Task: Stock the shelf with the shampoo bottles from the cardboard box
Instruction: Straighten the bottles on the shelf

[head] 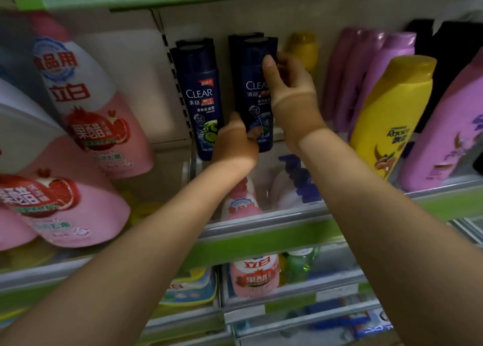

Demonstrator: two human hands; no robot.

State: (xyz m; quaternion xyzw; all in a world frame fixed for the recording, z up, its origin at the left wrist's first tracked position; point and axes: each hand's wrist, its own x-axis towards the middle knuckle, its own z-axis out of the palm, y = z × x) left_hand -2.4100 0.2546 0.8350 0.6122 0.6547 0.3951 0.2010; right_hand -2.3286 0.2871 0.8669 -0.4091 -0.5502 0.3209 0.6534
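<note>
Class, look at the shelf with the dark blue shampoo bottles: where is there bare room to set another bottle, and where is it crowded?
Free: the bare shelf between the pink detergent bottles and the left CLEAR bottle. A narrow gap separates that from the held CLEAR bottle. Crowded: right of it, the yellow bottle and purple bottles pack together.

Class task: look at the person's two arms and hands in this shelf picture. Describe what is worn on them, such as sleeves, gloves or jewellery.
Both forearms are bare up to the frame edge, with no sleeve showing. The left hand and right hand each wear a thin, close-fitting, skin-toned glove ending in a faint rolled cuff near the wrist. No watch, ring or bracelet is visible.
</note>
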